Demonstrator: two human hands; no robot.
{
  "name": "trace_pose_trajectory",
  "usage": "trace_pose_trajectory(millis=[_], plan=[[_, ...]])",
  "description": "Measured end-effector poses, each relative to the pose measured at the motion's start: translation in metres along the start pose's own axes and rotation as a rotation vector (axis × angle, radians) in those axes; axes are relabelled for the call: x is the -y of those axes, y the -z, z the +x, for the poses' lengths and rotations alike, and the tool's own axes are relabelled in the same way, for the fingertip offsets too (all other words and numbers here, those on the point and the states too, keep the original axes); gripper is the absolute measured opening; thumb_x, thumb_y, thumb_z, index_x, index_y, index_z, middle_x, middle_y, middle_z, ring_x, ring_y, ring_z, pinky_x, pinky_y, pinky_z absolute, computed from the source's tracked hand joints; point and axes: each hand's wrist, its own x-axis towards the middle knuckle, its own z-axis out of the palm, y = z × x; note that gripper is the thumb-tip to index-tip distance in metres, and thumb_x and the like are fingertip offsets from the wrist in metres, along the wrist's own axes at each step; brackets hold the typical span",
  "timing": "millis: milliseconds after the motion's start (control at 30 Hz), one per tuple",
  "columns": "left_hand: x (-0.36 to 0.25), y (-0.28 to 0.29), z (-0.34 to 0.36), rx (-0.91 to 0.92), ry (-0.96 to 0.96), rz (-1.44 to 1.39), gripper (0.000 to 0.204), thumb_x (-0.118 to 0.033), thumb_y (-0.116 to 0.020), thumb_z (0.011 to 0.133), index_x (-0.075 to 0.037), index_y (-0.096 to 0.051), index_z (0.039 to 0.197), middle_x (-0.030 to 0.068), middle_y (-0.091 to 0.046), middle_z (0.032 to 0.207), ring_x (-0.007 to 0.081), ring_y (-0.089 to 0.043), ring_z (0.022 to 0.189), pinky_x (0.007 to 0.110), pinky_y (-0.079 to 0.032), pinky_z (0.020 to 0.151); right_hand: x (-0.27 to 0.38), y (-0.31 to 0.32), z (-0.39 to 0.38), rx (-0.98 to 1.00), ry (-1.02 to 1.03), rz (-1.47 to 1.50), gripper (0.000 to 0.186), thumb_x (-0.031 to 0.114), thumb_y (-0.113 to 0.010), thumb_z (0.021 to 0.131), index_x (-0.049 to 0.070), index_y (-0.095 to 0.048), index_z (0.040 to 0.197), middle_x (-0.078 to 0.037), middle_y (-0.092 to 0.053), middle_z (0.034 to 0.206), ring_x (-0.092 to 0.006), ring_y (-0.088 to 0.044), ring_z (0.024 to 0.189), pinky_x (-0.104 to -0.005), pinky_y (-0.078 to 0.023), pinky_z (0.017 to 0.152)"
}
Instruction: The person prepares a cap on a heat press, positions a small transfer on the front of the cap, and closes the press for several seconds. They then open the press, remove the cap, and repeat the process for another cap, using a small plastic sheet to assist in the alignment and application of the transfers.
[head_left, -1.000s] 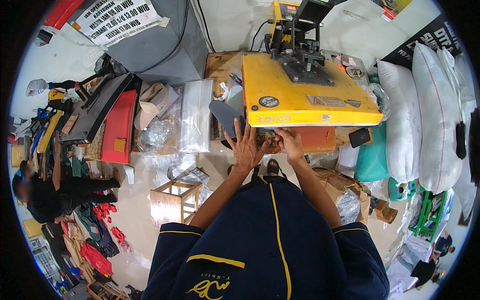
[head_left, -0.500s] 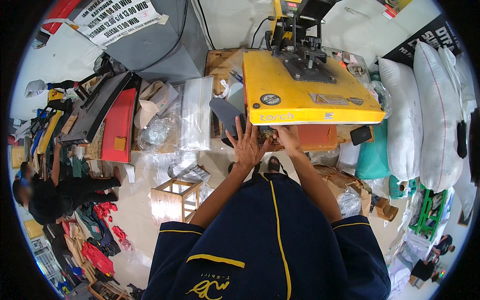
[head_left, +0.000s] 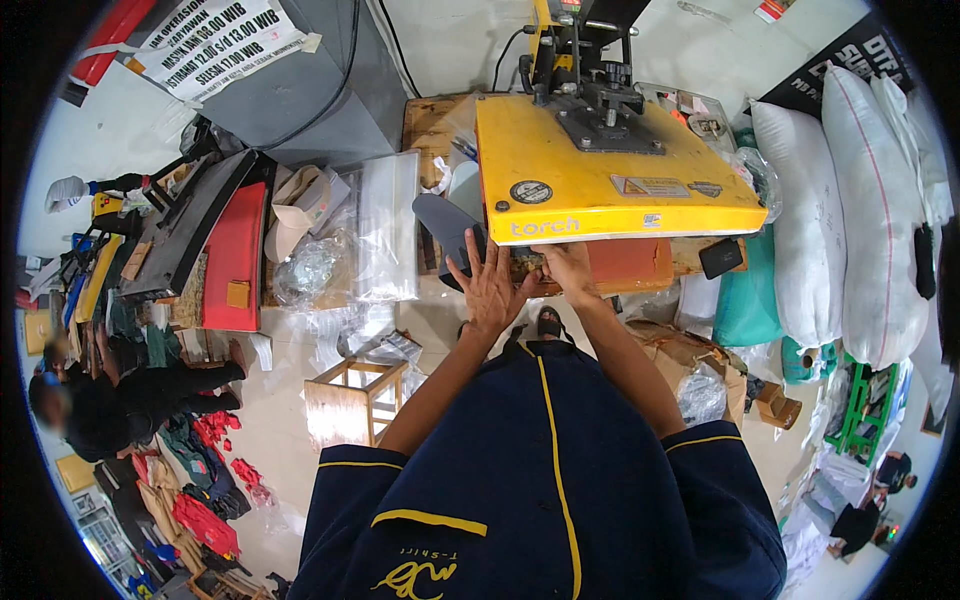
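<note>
A yellow heat press point(head_left: 590, 175) stands on the wooden bench, its upper plate above an orange-red lower pad point(head_left: 630, 262). My left hand point(head_left: 488, 290) has its fingers spread at the press's front-left corner, against or beside a curved grey piece point(head_left: 439, 222) that may be fabric or part of a cap. My right hand point(head_left: 565, 268) reaches under the upper plate's front edge, fingers bent around something I cannot make out, with a small dark, mottled area between the two hands. The plate hides some of the right fingertips.
A black-and-red second press point(head_left: 228, 270), beige caps point(head_left: 295, 220) and clear plastic sheets point(head_left: 388, 230) lie left; white sacks point(head_left: 860, 250) and a phone point(head_left: 720, 258) right. A wooden stool point(head_left: 350, 400) stands below. A co-worker point(head_left: 130, 400) works far left, others point(head_left: 860, 520) far right.
My right hand has slid a little forward and left, further under the upper plate's edge. My left hand stays spread in about the same place. The co-worker at left has shifted.
</note>
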Motion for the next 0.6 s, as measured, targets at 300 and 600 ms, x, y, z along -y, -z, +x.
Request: trace_pose_trajectory(millis=[300, 600], plan=[[-0.0012, 0.0002, -0.0004, -0.016, -0.017, 0.014, 0.095, -0.066, -0.053, 0.094, -0.003, -0.03, 0.161, 0.0137, -0.028, 0.168, 0.0411, 0.001, 0.16, 0.082, -0.001, 0.111, -0.0024, 0.0008, 0.0014, -0.001, 0.025, -0.081, 0.034, 0.021, -0.074, 0.087, -0.002, -0.07, 0.111, -0.009, -0.072, 0.084, -0.0146, -0.062, 0.06, -0.0309, -0.051, 0.055], [-0.0031, 0.0039, 0.0012, 0.014, -0.006, 0.019, 0.094, -0.069, -0.049, 0.096, -0.003, -0.031, 0.161, 0.0145, -0.029, 0.168, 0.0407, -0.001, 0.16, 0.081, 0.0, 0.112, -0.0026, 0.0019, 0.0023, 0.036, 0.036, -0.065, 0.036, 0.005, -0.077, 0.089, -0.003, -0.059, 0.119, -0.009, -0.068, 0.095, -0.0101, -0.055, 0.062, -0.026, -0.043, 0.051]])
